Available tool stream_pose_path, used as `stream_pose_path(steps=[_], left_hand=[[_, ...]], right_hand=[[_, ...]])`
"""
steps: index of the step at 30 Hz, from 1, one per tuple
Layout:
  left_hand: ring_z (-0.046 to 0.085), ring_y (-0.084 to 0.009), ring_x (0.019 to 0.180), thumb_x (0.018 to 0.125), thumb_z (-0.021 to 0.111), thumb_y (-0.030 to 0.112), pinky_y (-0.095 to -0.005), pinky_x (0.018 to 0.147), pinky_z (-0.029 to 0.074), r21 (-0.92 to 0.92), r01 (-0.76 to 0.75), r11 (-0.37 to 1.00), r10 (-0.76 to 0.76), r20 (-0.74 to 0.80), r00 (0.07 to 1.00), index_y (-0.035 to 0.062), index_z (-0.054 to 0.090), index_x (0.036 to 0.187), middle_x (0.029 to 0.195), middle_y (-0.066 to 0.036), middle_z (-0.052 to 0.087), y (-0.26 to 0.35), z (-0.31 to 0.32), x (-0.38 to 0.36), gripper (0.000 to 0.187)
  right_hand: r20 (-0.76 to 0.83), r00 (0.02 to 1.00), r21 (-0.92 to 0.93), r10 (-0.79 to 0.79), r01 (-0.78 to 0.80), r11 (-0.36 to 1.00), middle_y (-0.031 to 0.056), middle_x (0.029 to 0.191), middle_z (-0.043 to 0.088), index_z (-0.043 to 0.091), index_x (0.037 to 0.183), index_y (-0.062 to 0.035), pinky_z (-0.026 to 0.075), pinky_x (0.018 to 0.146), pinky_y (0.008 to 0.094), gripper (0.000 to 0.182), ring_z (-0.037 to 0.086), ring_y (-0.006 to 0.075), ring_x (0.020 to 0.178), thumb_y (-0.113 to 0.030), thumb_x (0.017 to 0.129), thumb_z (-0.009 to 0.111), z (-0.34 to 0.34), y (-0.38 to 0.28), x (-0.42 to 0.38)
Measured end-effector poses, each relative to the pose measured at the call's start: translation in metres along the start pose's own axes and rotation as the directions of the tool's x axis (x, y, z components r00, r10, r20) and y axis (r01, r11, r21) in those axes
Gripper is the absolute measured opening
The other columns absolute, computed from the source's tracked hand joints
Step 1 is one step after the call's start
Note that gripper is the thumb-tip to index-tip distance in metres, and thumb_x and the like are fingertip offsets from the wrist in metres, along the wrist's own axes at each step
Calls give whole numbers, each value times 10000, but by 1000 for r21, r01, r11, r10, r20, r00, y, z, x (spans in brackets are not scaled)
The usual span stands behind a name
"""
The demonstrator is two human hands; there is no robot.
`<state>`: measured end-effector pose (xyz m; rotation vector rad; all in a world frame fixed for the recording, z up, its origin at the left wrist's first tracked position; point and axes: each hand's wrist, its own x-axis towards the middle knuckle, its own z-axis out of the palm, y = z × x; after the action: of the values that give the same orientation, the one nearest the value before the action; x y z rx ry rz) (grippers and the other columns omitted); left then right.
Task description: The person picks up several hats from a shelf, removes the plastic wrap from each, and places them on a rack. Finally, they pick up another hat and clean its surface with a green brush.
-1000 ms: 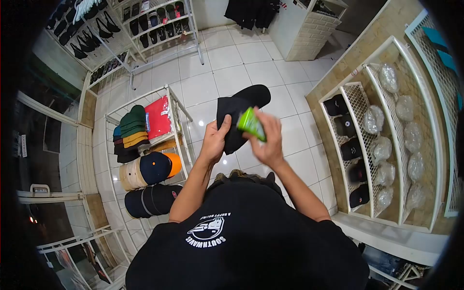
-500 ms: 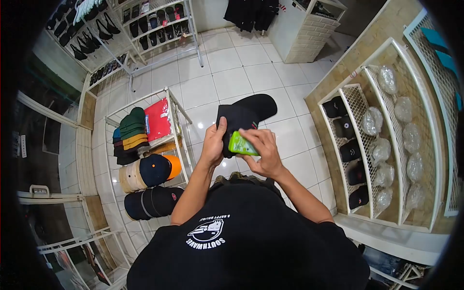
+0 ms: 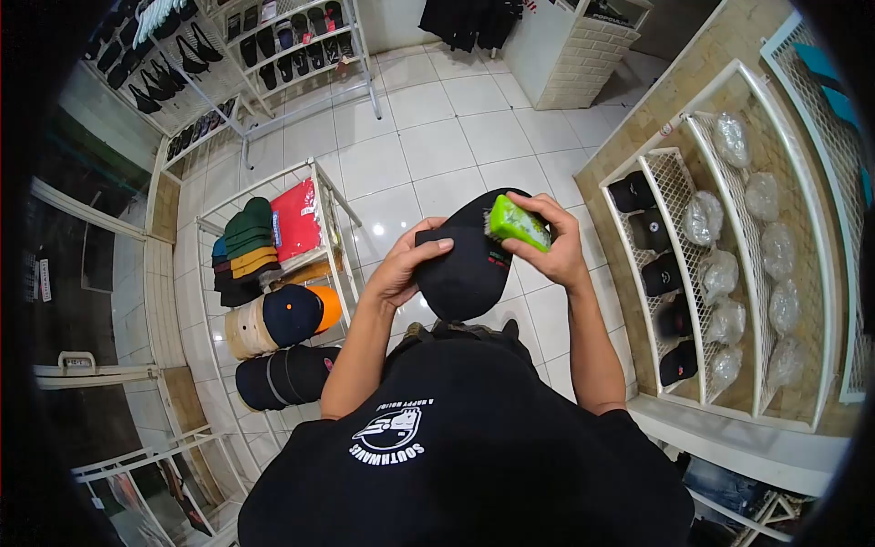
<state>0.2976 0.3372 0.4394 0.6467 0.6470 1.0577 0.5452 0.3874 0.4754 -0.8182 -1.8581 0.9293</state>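
A black cap (image 3: pixel 463 273) with small red and green lettering is held in front of my chest, over the tiled floor. My left hand (image 3: pixel 409 264) grips it by its left side, thumb on top and fingers mostly hidden behind the fabric. In my right hand (image 3: pixel 558 242) is a bright green brush (image 3: pixel 518 223) with a patterned back. Its dark bristles face left and touch, or nearly touch, the cap close to the lettering. The far part of the cap is partly covered by the brush and hand.
To the left, a white rack (image 3: pixel 314 173) carries stacked caps (image 3: pixel 292 314) and a red packet (image 3: pixel 296 219). Slanted shelves (image 3: pixel 670 201) on the right hold black caps and plastic-wrapped items (image 3: pixel 718 273). A sandal rack (image 3: pixel 301 46) and a brick-patterned counter (image 3: pixel 583 64) stand further off.
The cap has turned so its crown faces me, and my left hand has shifted its grip along the side. My right hand has moved the brush up and to the right.
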Motion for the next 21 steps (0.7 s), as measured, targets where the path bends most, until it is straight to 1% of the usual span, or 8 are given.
stream_pose_path(steps=[3, 5, 6, 8, 12, 15, 17, 21], left_hand=[[648, -160, 1015, 879, 698, 89, -303, 934, 521, 80, 69, 994, -71, 18, 997, -27, 558, 1262, 1119, -106, 658, 3, 0, -1, 424], [643, -140, 1005, 897, 679, 73, -274, 924, 513, 131, 64, 989, -74, 69, 995, -34, 587, 1251, 1133, -91, 658, -4, 5, -2, 381], [636, -127, 1012, 909, 665, 70, -254, 925, 504, 252, 52, 966, -82, 111, 990, -41, 585, 1270, 1149, -88, 657, -8, 2, 0, 386], [640, -130, 1009, 905, 667, 60, -262, 924, 506, 180, 59, 982, -74, 74, 995, -34, 582, 1278, 1154, -86, 658, -15, 0, -4, 394], [643, -145, 1016, 928, 643, 68, -270, 928, 519, 60, 56, 997, -58, 39, 998, -51, 566, 1287, 1151, -102, 659, -6, 3, -13, 387], [651, -164, 1022, 933, 638, 74, -284, 939, 526, -19, 64, 998, -63, 32, 998, -56, 561, 1285, 1153, -115, 659, -13, -1, -8, 383], [654, -167, 1022, 933, 638, 69, -284, 933, 532, -28, 48, 998, -47, 38, 998, -65, 562, 1278, 1148, -123, 659, -17, -4, -7, 377], [656, -160, 1008, 938, 630, 66, -281, 919, 534, 16, 75, 997, -76, 78, 994, -53, 567, 1280, 1143, -118, 660, -8, -8, -13, 367]], right_hand=[[9, 996, -238, -94, 93, 967, 84, 965, 649, 686, 1198, -75, 427, 914, 353, 568, 571, 238, 1057, -206, 673, 857, 11, -3, 3], [40, 963, -572, -265, 240, 785, 25, 1023, 660, 693, 1210, -171, 300, 1032, 478, 563, 493, 269, 1215, -298, 678, 828, 26, -25, 7], [109, 956, -576, -271, 283, 767, 17, 1048, 655, 685, 1221, -177, 309, 1025, 481, 570, 503, 271, 1196, -288, 679, 821, 32, -29, 7], [149, 953, -575, -265, 301, 760, 11, 1101, 640, 657, 1262, -192, 319, 1026, 479, 599, 521, 270, 1153, -283, 690, 810, 33, -23, 7], [-239, 967, -372, -85, -10, 928, 120, 1139, 640, 629, 1252, -84, 421, 947, 410, 612, 583, 303, 1035, -180, 679, 820, 9, 19, 12], [-87, 959, -407, -271, 214, 888, 128, 1135, 638, 624, 1251, -84, 417, 958, 403, 590, 582, 304, 1041, -129, 689, 798, 33, 3, -1], [58, 974, -427, -221, 224, 876, 128, 1162, 623, 612, 1252, -89, 419, 947, 408, 591, 566, 312, 1068, -124, 689, 792, 37, -17, -4], [-299, 952, -386, -60, -63, 920, 138, 1143, 621, 593, 1246, -48, 449, 930, 409, 546, 567, 335, 1058, -145, 746, 790, 10, 29, 4]])
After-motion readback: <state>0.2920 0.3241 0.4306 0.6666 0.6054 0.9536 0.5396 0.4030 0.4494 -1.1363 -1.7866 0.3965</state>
